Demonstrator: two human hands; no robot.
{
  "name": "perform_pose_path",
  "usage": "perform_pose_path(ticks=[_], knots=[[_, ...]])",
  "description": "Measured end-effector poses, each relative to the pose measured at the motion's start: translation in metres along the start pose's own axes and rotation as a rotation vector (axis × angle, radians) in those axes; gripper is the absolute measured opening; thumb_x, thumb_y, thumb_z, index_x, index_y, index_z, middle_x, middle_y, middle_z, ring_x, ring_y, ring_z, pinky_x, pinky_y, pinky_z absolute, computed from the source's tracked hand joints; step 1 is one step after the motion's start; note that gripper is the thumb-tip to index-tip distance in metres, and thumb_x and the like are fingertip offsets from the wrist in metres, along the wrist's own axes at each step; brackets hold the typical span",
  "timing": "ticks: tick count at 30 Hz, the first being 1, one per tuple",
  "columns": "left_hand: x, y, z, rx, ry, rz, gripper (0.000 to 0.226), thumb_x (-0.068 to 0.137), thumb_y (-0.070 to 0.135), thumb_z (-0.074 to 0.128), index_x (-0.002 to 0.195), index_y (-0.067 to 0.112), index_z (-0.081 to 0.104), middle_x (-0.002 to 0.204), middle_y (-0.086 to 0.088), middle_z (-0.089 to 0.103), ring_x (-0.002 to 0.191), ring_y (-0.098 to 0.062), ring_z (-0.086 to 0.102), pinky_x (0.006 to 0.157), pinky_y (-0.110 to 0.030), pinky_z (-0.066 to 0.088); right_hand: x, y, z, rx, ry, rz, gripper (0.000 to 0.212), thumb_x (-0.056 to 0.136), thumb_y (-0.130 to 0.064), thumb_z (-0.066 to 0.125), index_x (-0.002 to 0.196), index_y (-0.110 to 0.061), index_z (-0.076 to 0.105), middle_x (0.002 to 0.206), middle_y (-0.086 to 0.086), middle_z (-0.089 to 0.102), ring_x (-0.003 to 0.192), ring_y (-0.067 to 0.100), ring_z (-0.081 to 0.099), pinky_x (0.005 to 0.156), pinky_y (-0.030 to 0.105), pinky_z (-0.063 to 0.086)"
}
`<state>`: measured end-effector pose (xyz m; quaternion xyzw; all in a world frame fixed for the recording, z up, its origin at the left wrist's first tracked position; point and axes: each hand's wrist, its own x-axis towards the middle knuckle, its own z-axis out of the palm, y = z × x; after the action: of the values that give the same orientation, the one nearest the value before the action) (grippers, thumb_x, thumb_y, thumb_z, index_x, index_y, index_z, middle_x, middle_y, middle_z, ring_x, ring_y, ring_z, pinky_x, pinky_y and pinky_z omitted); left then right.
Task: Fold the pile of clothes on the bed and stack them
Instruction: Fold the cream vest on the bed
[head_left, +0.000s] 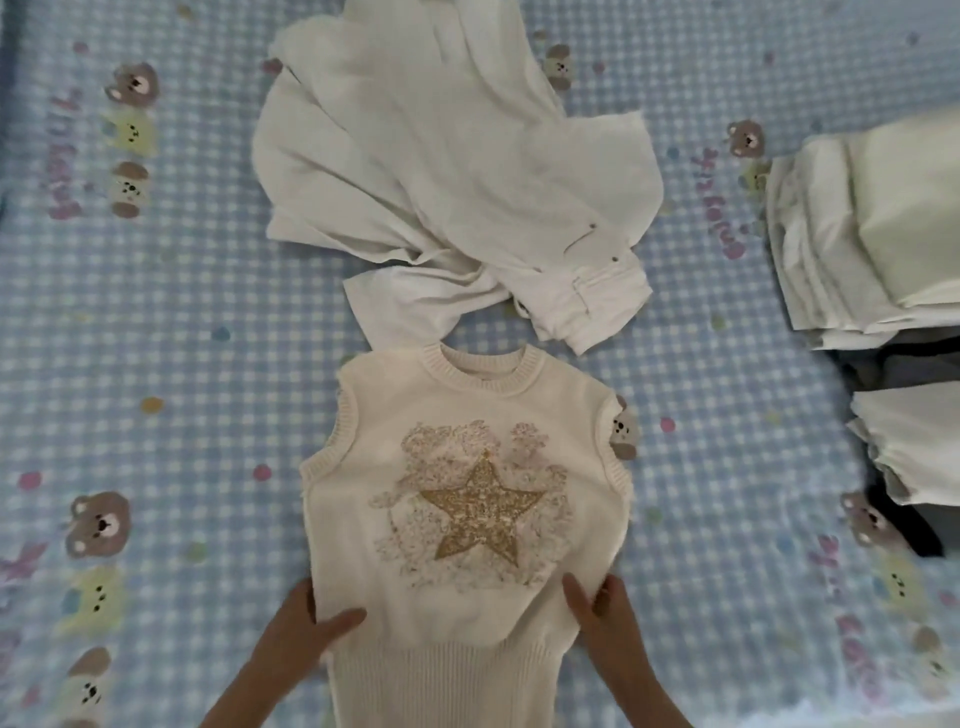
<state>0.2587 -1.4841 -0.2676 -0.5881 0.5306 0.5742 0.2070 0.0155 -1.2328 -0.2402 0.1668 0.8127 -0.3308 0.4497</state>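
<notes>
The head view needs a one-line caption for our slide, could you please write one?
Both hands, left hand and right hand, grip a cream star vest flat on the bed.

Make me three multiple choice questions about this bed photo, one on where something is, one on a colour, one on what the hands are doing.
1. Where does the stack of folded clothes lie?
A. at the right edge of the bed
B. at the left edge
C. under the vest

2. What colour is the star on the knit vest?
A. red
B. gold
C. blue

3. How do the hands hold the vest?
A. both lifted clear of it
B. only one touches it
C. the left hand and right hand each grip a side near its ribbed hem

Answers: 1 A, the stack sits at the picture's right side. 2 B, the star glitters gold. 3 C, a thumb lies over the knit on each side.
</notes>
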Motion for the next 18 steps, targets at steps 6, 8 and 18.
perform_pose_path(ticks=[6, 8, 18], knots=[[-0.029, -0.035, 0.020, 0.006, 0.173, -0.089, 0.044, 0.084, 0.028, 0.060, 0.117, 0.000, 0.054, 0.104, -0.017, 0.063, 0.092, -0.033, 0.060, 0.078, -0.043, 0.049, -0.041, 0.048, 0.005, -0.186, 0.071, 0.090, 0.034, 0.087, -0.025, 0.066, 0.116, -0.012, 0.055, 0.099, 0.013, 0.065, 0.100, 0.030, 0.062, 0.085, 0.036, 0.048], [-0.035, -0.045, 0.020, 0.022, 0.200, -0.123, 0.039, 0.089, 0.022, 0.056, 0.119, -0.002, 0.052, 0.106, -0.024, 0.061, 0.090, -0.038, 0.060, 0.075, -0.047, 0.048, -0.044, 0.054, -0.015, -0.240, 0.159, 0.134, 0.026, 0.086, -0.028, 0.068, 0.098, -0.008, 0.056, 0.085, 0.013, 0.062, 0.093, 0.034, 0.062, 0.080, 0.038, 0.048], [-0.009, 0.055, 0.003, 0.136, 0.546, 0.267, 0.052, 0.076, 0.027, 0.077, 0.118, 0.006, 0.054, 0.113, -0.013, 0.062, 0.104, -0.030, 0.059, 0.086, -0.041, 0.048, 0.022, -0.078, -0.029, -0.231, 0.379, -0.464, 0.030, 0.088, -0.025, 0.064, 0.113, -0.019, 0.049, 0.108, 0.003, 0.060, 0.097, 0.024, 0.060, 0.079, 0.034, 0.045]])
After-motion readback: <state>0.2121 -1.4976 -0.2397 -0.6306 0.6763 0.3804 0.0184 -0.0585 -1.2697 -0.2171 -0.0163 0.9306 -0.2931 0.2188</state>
